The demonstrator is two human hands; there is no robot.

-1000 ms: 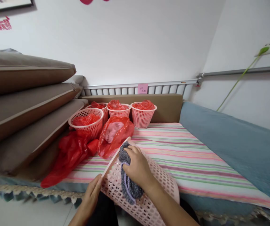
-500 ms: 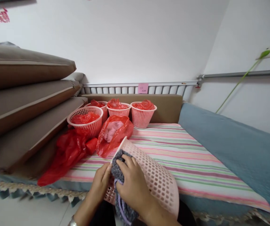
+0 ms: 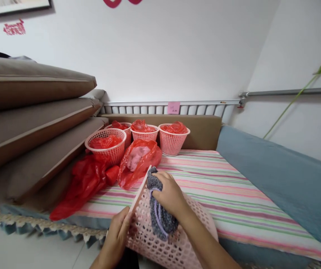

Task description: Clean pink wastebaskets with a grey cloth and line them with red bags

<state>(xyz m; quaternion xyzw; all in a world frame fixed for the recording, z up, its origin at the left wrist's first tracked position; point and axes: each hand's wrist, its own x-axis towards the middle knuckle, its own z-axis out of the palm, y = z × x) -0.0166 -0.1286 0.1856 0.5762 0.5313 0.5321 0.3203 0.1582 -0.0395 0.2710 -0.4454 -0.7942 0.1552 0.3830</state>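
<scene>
A pink perforated plastic basket [image 3: 174, 243] lies tipped on its side at the near edge of the striped bed, its rim turned away to the left. My left hand [image 3: 120, 231] grips the lower rim, fingers curled over the edge. My right hand [image 3: 170, 194] presses a fuzzy grey cloth [image 3: 160, 216] with a lilac edge against the outside of the basket near the rim. The cloth hangs down below my palm over the basket wall.
Several pink baskets [image 3: 174, 140] lined with red bags stand at the head of the bed. Loose red plastic bags [image 3: 87, 183] lie in front of them. Stacked brown cushions [image 3: 31, 123] rise at left. A blue blanket [image 3: 275, 175] covers the right side.
My right hand has slid the cloth up the basket wall toward the rim after a dip lower. My left hand has shifted down along the rim. The view moved slightly.
</scene>
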